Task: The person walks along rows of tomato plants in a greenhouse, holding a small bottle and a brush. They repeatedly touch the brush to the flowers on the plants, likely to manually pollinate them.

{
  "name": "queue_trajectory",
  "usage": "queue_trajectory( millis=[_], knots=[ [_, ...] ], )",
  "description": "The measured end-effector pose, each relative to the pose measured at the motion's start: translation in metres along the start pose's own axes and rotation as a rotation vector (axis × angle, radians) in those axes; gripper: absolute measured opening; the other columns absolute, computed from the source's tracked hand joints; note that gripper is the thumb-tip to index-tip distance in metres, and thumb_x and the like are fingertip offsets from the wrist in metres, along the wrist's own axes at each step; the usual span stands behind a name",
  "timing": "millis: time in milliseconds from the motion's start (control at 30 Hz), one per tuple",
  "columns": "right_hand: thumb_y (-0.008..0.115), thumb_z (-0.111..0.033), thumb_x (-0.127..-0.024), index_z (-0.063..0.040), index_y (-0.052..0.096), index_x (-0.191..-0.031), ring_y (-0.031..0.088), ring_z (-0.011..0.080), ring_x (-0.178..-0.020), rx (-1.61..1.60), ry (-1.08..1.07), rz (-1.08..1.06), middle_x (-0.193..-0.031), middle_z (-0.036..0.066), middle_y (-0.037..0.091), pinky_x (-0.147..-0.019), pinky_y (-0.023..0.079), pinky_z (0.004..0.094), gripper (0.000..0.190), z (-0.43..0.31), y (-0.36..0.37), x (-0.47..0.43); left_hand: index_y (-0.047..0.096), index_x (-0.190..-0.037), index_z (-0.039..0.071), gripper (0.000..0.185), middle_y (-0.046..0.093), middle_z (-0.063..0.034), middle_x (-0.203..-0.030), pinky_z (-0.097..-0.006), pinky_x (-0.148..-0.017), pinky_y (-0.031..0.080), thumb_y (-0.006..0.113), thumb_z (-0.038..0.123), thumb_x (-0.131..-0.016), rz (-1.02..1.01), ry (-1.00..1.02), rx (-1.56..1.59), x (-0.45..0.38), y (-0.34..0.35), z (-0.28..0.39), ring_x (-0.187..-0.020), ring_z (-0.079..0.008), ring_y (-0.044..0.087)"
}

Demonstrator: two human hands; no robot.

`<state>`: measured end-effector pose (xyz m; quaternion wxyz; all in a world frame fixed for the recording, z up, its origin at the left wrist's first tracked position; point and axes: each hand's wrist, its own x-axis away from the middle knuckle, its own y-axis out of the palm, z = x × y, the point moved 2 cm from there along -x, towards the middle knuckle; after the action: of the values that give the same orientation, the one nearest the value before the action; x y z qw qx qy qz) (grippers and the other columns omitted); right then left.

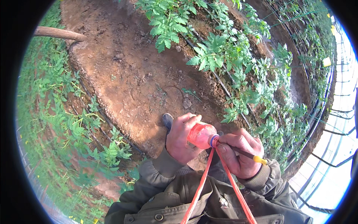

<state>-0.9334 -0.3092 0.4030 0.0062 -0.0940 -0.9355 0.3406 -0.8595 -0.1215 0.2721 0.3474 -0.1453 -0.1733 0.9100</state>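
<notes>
My left hand (183, 138) is wrapped around a clear plastic bottle (202, 135) that looks red or pink inside. The bottle's neck, with a blue ring, points right toward my right hand (242, 154). Pinched in the right fingers is a thin dark stick (243, 152) with a yellow tip; its other end is at the bottle's mouth, and whether it enters cannot be told. A red plastic cord (202, 183) is tied at the neck, and its two strands run down over my green jacket.
Rows of tomato plants (221, 53) with black drip hoses (222, 85) stand on the right, more plants (109, 151) on the left. A dirt path (125, 70) lies between them. A wooden pole (60, 33) juts in at the upper left.
</notes>
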Motion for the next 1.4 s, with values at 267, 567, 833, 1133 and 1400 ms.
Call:
queue_trajectory(
  millis=[267, 567, 833, 1133, 1400],
  knots=[
    [0.065, -0.037, -0.116, -0.001, 0.06, -0.108, 0.071, 0.0171, -0.066, -0.267, 0.23, 0.35, -0.084, 0.01, 0.071, -0.058, 0.055, 0.0321, 0.037, -0.01, -0.012, -0.044, 0.049, -0.157, 0.002, 0.101, 0.054, -0.0209, -0.149, -0.0453, -0.108, 0.057, 0.103, 0.008, -0.072, -0.032, 0.026, 0.022, -0.059, -0.056, -0.053, -0.127, -0.0343, 0.067],
    [0.056, -0.04, -0.118, -0.001, 0.057, -0.105, 0.058, 0.0168, -0.054, -0.336, 0.357, 0.612, -0.077, 0.012, 0.059, -0.052, 0.048, 0.0285, 0.041, 0.036, -0.034, -0.137, 0.048, -0.158, 0.004, 0.101, 0.057, -0.0151, -0.148, -0.0427, -0.113, 0.056, 0.097, -0.004, -0.07, -0.141, -0.015, 0.142, -0.17, -0.051, -0.111, -0.136, -0.0298, 0.061],
    [0.054, -0.036, -0.119, -0.001, 0.061, -0.109, 0.064, 0.018, -0.06, -0.342, 0.531, 0.975, -0.091, 0.014, 0.066, -0.056, 0.052, 0.0279, 0.037, 0.109, -0.028, -0.162, 0.047, -0.16, 0.008, 0.106, 0.049, -0.0153, -0.157, -0.042, -0.116, 0.058, 0.097, -0.006, -0.068, -0.281, 0.03, 0.12, -0.245, -0.053, -0.167, -0.138, -0.0303, 0.06],
    [0.065, -0.025, -0.117, -0.004, 0.071, -0.117, 0.066, 0.0074, -0.071, 0.076, 0.708, 1.068, -0.088, 0.002, 0.07, -0.064, 0.055, 0.0237, 0.022, 0.257, 0.049, -0.207, 0.051, -0.157, 0.004, 0.099, 0.057, -0.0199, -0.155, -0.0479, -0.121, 0.05, 0.098, 0.0, -0.07, -0.582, 0.011, 0.151, -0.286, -0.07, -0.234, -0.143, -0.0369, 0.057],
    [0.072, -0.024, -0.113, -0.003, 0.073, -0.111, 0.07, 0.0118, -0.065, 0.291, 0.819, 1.116, -0.074, 0.005, 0.071, -0.062, 0.057, 0.0299, 0.021, 0.311, 0.074, -0.224, 0.052, -0.157, 0.003, 0.1, 0.056, -0.0194, -0.154, -0.0463, -0.122, 0.051, 0.102, 0.003, -0.07, -0.733, -0.073, 0.115, -0.287, -0.091, -0.269, -0.145, -0.0344, 0.058]
  ],
)
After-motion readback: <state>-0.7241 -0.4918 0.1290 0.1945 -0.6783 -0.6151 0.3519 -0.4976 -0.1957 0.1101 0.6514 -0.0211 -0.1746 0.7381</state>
